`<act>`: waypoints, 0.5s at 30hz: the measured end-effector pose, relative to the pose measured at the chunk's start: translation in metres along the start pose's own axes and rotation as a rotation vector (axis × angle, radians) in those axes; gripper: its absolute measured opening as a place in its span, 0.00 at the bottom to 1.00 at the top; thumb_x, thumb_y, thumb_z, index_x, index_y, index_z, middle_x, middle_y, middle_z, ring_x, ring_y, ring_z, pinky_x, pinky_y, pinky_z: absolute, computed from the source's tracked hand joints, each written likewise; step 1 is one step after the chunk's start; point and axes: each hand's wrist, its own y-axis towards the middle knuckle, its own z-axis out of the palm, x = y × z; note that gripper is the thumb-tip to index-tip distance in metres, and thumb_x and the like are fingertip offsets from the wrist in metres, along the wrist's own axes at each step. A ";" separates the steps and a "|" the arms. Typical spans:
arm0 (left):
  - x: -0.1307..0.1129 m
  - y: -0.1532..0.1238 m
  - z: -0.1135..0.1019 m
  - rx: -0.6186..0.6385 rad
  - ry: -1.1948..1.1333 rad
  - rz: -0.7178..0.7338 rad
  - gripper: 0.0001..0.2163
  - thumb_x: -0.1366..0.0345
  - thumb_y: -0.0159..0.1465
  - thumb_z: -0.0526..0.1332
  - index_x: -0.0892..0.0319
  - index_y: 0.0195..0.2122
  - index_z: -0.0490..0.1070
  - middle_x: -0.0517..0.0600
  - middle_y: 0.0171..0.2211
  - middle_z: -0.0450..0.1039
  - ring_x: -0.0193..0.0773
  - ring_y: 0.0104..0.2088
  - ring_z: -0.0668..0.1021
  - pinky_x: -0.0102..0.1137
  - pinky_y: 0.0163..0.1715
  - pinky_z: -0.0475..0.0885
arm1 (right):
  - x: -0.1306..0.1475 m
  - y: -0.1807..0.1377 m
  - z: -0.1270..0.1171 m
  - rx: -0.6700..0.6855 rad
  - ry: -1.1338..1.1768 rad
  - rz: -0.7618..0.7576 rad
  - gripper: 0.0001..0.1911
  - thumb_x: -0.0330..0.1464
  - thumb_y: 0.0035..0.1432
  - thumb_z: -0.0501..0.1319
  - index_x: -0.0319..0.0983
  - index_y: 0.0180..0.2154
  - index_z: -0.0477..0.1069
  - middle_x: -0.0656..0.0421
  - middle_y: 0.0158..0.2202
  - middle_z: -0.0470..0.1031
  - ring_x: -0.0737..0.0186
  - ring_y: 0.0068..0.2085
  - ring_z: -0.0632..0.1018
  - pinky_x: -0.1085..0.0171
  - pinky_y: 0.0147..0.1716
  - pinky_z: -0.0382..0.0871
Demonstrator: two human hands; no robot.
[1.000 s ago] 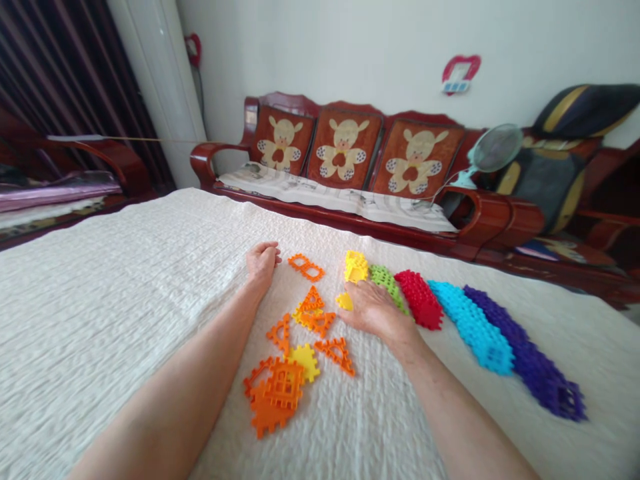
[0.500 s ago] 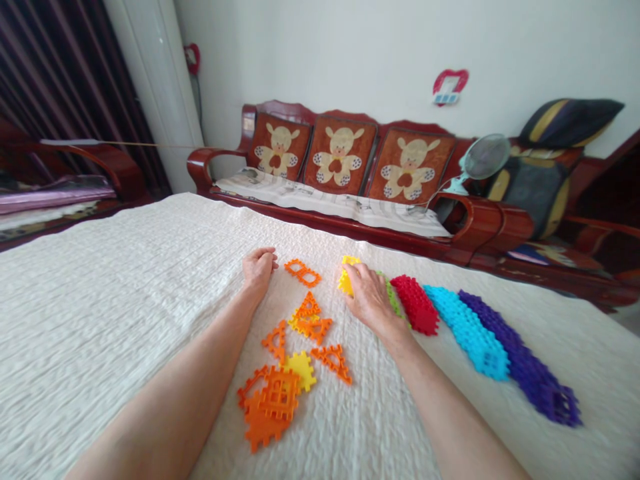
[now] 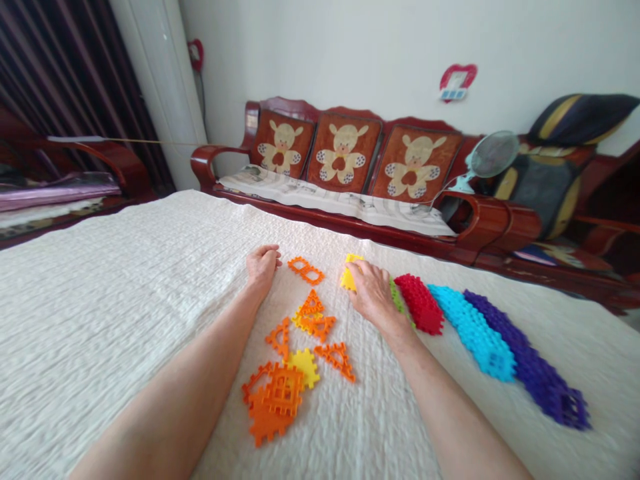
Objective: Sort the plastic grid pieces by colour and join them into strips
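Observation:
My right hand (image 3: 371, 293) lies over a small stack of yellow plastic tiles (image 3: 349, 275), its fingers closed round the top of the stack. It covers most of the green tile row (image 3: 397, 297) beside it. My left hand (image 3: 261, 263) rests on the white quilted cover (image 3: 125, 287) with its fingers curled under, holding nothing that I can see. An orange tile (image 3: 305, 269) lies just right of it. Loose orange triangles (image 3: 313, 316) and a yellow tile (image 3: 304, 365) lie between my forearms, with a heap of orange tiles (image 3: 273, 400) nearest me.
Rows of red tiles (image 3: 420, 303), light blue tiles (image 3: 473, 331) and purple tiles (image 3: 530, 367) run to the right. A wooden sofa (image 3: 350, 173) with bear cushions stands behind the cover, a small fan (image 3: 487, 157) on its right arm.
My right hand moved away from me, from the small yellow tile beside the triangles onto the yellow stack; that tile is gone from its spot. The left hand stayed put.

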 end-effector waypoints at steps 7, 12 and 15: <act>0.002 0.001 0.000 0.007 0.007 0.011 0.12 0.70 0.45 0.55 0.61 0.30 0.74 0.46 0.21 0.70 0.29 0.17 0.69 0.24 0.17 0.61 | 0.002 -0.001 -0.003 0.041 -0.025 -0.003 0.22 0.25 0.53 0.58 0.39 0.51 0.65 0.51 0.51 0.68 0.50 0.48 0.68 0.53 0.45 0.56; -0.001 0.001 0.001 -0.002 0.036 -0.009 0.12 0.71 0.46 0.54 0.61 0.30 0.74 0.46 0.21 0.71 0.29 0.17 0.70 0.23 0.17 0.62 | 0.001 0.000 -0.002 0.003 0.043 -0.019 0.24 0.24 0.51 0.58 0.38 0.52 0.66 0.49 0.52 0.67 0.47 0.49 0.68 0.51 0.47 0.57; -0.001 0.001 0.002 0.000 0.027 -0.002 0.11 0.71 0.46 0.54 0.61 0.30 0.73 0.46 0.21 0.70 0.29 0.17 0.70 0.24 0.17 0.62 | 0.010 0.003 -0.008 -0.003 0.226 -0.094 0.23 0.25 0.52 0.57 0.37 0.51 0.66 0.49 0.51 0.68 0.50 0.50 0.69 0.53 0.49 0.60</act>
